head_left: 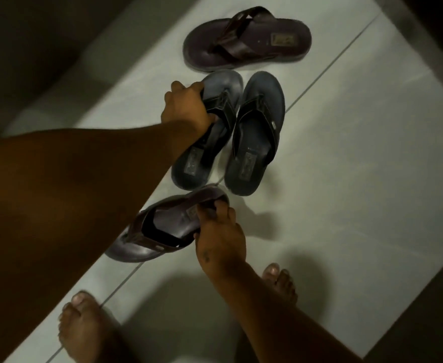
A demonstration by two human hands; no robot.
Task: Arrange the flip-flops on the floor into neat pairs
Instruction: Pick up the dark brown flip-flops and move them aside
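Observation:
Two blue-grey flip-flops lie side by side on the white tiled floor, toes pointing away from me. My left hand [186,108] grips the strap of the left blue flip-flop [196,163]. The right blue flip-flop [257,137] lies free beside it, nearly touching. A brown flip-flop [246,40] lies crosswise beyond them, toe to the left. A second brown flip-flop [160,229] lies nearer to me, tilted on its side, and my right hand [220,242] holds it at the heel end.
My two bare feet [84,328] [280,281] stand on the white tiles [346,179] at the bottom of the view. Dark shadowed areas border the floor at the left and at the upper right corner. Open tile spreads to the right of the flip-flops.

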